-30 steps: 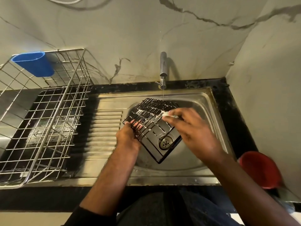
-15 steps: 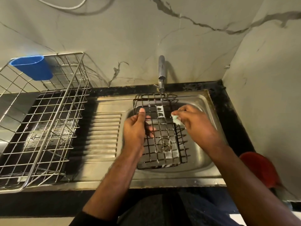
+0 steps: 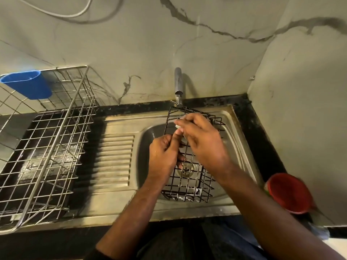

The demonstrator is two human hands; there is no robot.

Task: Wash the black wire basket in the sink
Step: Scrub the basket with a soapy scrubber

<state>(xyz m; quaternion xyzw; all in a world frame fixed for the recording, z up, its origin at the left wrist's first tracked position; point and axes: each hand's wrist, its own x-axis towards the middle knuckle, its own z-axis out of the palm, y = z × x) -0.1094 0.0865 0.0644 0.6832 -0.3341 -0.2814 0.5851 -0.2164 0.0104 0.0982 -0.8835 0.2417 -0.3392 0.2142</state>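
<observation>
The black wire basket [image 3: 189, 182] stands tilted in the steel sink [image 3: 242, 147], its far end raised under the tap [image 3: 178, 85], its near end low with white foam on the wires. A thin stream of water falls from the tap onto the basket's top edge. My left hand [image 3: 165, 156] grips the basket's left side. My right hand [image 3: 202, 141] presses a small pale scrub pad [image 3: 178, 125] against the upper wires; the pad is mostly hidden by my fingers.
A steel wire dish rack [image 3: 47, 151] with a blue plastic holder [image 3: 28, 85] stands on the left. The ribbed drainboard [image 3: 114, 160] lies between rack and basin. A red cup [image 3: 289, 193] sits at the right counter edge. Marble walls close the back and right.
The basket has been turned and stood more upright, its far end lifted toward the tap. My right hand moved up and left with the pad, and both hands now meet near the top.
</observation>
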